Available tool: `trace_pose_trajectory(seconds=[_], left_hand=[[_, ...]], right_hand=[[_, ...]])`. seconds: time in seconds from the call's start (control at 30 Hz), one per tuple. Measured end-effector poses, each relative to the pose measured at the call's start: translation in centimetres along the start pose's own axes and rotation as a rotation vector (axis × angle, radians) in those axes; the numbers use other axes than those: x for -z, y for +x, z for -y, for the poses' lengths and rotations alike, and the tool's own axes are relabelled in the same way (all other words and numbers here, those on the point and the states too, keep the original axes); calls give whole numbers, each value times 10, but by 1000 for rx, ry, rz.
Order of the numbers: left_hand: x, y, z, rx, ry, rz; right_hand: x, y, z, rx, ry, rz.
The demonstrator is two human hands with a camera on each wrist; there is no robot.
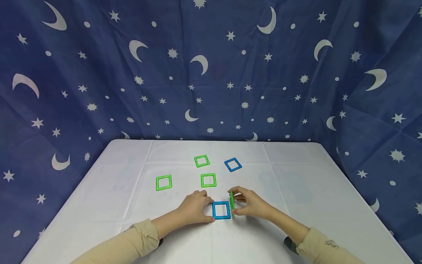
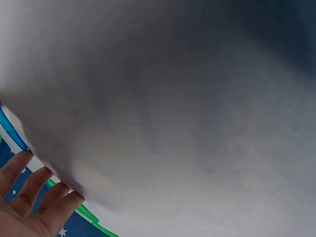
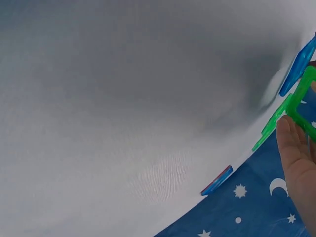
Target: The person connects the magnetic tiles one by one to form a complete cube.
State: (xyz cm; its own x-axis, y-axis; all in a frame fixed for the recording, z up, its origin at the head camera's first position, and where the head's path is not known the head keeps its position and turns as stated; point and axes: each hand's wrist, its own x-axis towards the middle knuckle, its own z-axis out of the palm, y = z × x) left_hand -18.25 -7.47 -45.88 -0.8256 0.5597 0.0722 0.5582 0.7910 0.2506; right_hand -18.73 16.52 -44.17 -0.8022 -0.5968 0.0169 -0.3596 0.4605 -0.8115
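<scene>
A blue square magnetic tile (image 1: pixel 221 217) lies flat near the front middle of the table in the head view. My left hand (image 1: pixel 196 209) holds its left side, with the thumb at the near corner and a forefinger at the far corner. At the tile's right edge, a green square magnetic tile (image 1: pixel 232 201) stands on edge, pinched between the thumb and fingers of my right hand (image 1: pixel 252 205). Part of that green tile (image 3: pixel 293 106) also appears in the right wrist view. Whether the two tiles touch, I cannot tell.
Beyond the hands lie three flat green tiles: one at left (image 1: pixel 157 183), one in the middle (image 1: pixel 208 186) and one farther back (image 1: pixel 202 165). Another blue tile (image 1: pixel 235 170) lies back right. A white cloth covers the table (image 1: pixel 296 183); a starry blue curtain (image 1: pixel 217 95) hangs behind.
</scene>
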Motion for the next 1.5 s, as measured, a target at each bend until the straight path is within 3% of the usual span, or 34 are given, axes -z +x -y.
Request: trace_pose_trajectory(seconds=[0.53, 1.5], left_hand=[[-1, -2, 0, 21, -16, -4], [-1, -1, -1, 46, -51, -1]], right_hand=[[-9, 2, 2, -7, -82, 30], [-10, 0, 1, -87, -48, 34]])
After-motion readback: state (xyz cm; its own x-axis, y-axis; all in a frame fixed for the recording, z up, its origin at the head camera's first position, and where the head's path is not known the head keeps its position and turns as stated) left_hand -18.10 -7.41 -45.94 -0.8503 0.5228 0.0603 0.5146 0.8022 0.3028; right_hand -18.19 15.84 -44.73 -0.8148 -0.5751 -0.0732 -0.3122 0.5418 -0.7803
